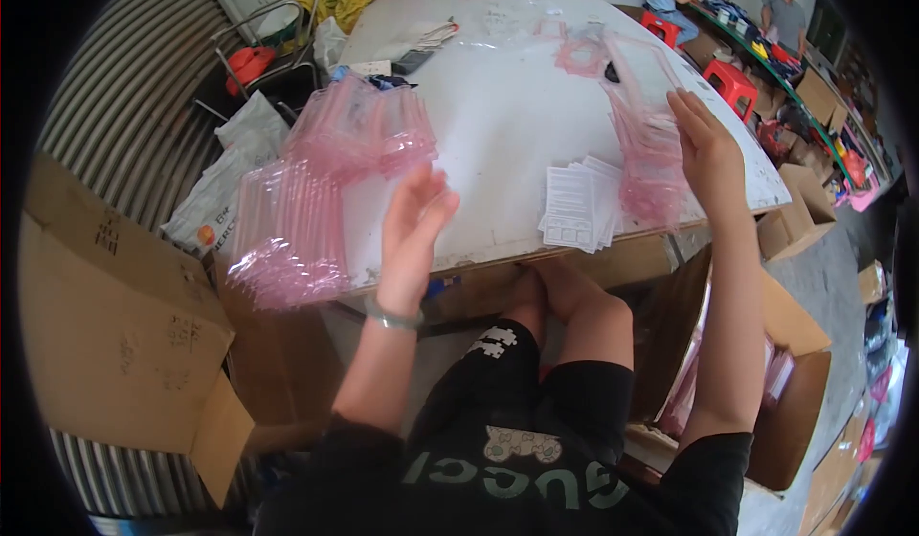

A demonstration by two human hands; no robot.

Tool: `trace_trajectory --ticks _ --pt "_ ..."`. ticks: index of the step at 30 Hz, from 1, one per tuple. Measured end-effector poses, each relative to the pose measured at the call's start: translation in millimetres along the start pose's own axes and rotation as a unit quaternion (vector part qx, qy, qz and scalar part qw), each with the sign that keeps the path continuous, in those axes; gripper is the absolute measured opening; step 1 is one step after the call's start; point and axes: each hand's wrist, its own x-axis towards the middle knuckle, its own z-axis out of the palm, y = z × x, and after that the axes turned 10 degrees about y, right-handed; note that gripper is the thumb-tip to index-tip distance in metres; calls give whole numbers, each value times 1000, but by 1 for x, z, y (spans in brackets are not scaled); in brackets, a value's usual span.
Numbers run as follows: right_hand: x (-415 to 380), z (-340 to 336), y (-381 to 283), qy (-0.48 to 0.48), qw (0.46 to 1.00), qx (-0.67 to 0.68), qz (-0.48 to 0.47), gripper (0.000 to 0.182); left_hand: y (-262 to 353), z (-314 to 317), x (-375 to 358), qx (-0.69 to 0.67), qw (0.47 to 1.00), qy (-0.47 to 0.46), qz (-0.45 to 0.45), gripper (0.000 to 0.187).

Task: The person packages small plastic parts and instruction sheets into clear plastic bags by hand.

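Note:
My left hand (414,215) is raised over the table's front edge, fingers apart and slightly curled, holding nothing visible. To its left lie stacks of clear pink plastic pouches (292,220), with another pile (359,129) just behind. My right hand (706,148) is up beside a row of pink pouches (651,158) on the right, its fingers stretched upward with nothing seen in them. Whether it touches the pouches I cannot tell. Between the hands, white printed sheets (579,203) lie loosely stacked near the front edge of the white table (488,153).
Open cardboard boxes stand at the lower left (115,297) and lower right (795,421), the right one holding pink items. A chair (273,53) is at the back left. Two people work at a green-edged table at the back right, near red stools (732,88).

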Motion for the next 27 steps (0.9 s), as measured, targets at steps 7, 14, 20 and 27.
trace_trajectory --ticks 7,14,20,27 --pt "-16 -32 -80 0 989 147 -14 56 20 -42 164 658 667 241 253 49" --pt "-74 -32 -116 57 956 289 17 29 -6 -44 189 763 567 170 260 27" --pt "-93 -31 -130 61 938 337 64 25 3 -34 189 767 584 150 220 21" --pt "-100 -35 -139 69 922 363 112 21 13 -23 179 718 621 176 260 24"
